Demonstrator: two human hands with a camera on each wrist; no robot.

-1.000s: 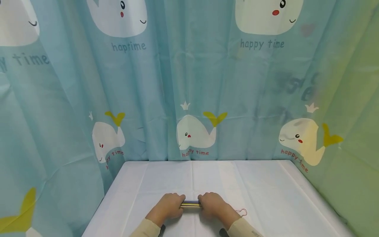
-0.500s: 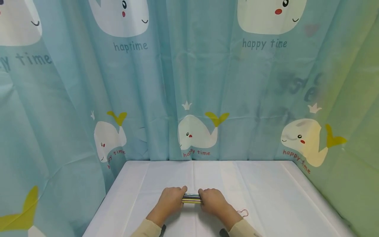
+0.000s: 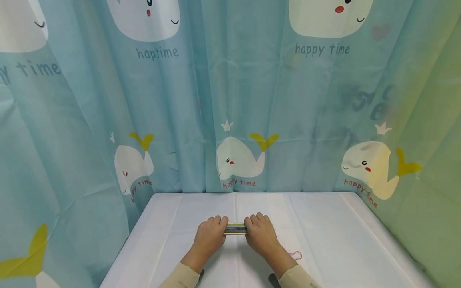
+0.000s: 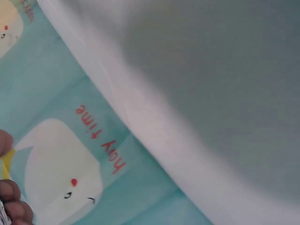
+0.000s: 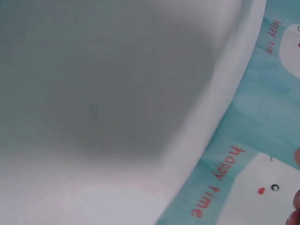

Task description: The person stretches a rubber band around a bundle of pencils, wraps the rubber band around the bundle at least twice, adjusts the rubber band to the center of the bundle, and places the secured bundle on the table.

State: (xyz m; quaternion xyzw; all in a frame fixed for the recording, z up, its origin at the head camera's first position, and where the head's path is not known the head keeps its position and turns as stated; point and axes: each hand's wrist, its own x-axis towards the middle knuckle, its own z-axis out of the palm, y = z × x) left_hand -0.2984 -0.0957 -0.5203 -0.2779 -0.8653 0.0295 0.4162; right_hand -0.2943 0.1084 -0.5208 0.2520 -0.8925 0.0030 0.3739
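Note:
In the head view a bundle of thin, pencil-like sticks point(image 3: 235, 229), with yellow, blue and dark stripes, lies level between both hands. My left hand point(image 3: 210, 236) grips its left end and my right hand point(image 3: 261, 236) its right end, so only the short middle part shows. Both hands are lifted over the white table, casting shadows below. At the lower left of the left wrist view are curled fingers point(image 4: 16, 206), with a shiny bit of the bundle beside them. Only a few fingertips point(image 5: 296, 201) appear at the right wrist view's edge.
A thin red loop point(image 3: 297, 255), like a rubber band, lies on the white-covered table point(image 3: 324, 232), partly behind the right forearm. A blue-green curtain point(image 3: 187, 100) printed with whales hangs beyond the table's back edge and along its sides.
Both hands have moved up and away from the body with the bundle between them. The bundle's stripes now show in a different order. The red loop stays where it lay.

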